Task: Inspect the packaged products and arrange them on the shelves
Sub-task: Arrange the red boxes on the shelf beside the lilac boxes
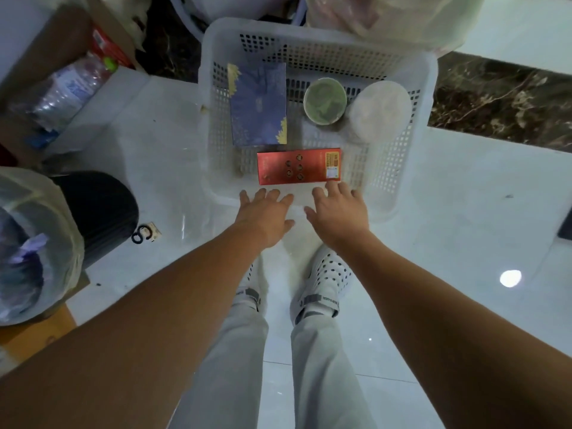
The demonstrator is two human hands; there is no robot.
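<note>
I see my left grip (pixel 266 212) and right grip (pixel 339 212) both spread open over the near rim of the white basket (pixel 205 97) — the red box (pixel 294 166) lies inside, just past the fingertips (pixel 332 185).

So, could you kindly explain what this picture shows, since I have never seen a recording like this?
There is no machine here. A person wears a wide-angle camera on the head, looking down, so you see their own arms, legs and white shoes. This is the only view. On the pale floor stands a white perforated basket. Inside it lie a red box nearest the person, a blue box beyond it, a green-topped tub and a white round container. The left hand and right hand are both open, fingers spread, over the basket's near rim by the red box. Neither holds anything.
</note>
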